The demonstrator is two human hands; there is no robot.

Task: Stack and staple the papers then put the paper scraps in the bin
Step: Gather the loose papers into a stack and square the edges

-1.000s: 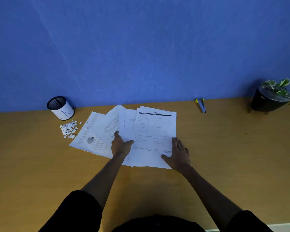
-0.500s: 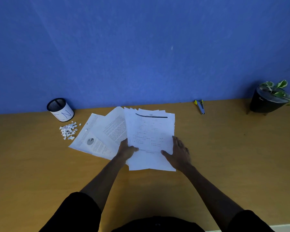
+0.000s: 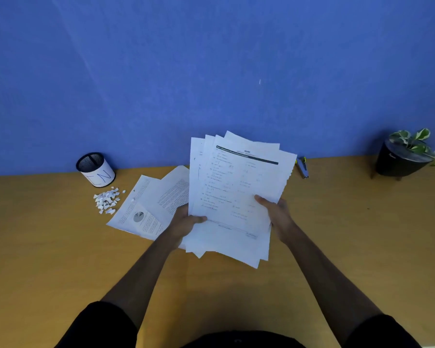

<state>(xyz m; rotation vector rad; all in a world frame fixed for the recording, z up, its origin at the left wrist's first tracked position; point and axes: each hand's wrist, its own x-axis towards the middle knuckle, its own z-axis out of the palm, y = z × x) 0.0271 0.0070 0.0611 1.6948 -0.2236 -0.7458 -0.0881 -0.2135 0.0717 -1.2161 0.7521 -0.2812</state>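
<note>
Blue wall (image 3: 211,71) backs a wooden surface (image 3: 48,247). Both hands hold a loose, uneven sheaf of printed papers (image 3: 236,192) raised off the surface: the left hand (image 3: 186,226) grips its lower left edge with the thumb on top, and the right hand (image 3: 274,212) clasps the right edge, fingers (image 3: 261,200) closed on the sheets. Two more sheets (image 3: 148,209) lie flat to the left. Farther left, paper scraps (image 3: 107,200) sit just beside a mesh bin (image 3: 96,169). A stapler (image 3: 302,168) lies near the wall, and a potted plant (image 3: 403,154) stands at far right.
</note>
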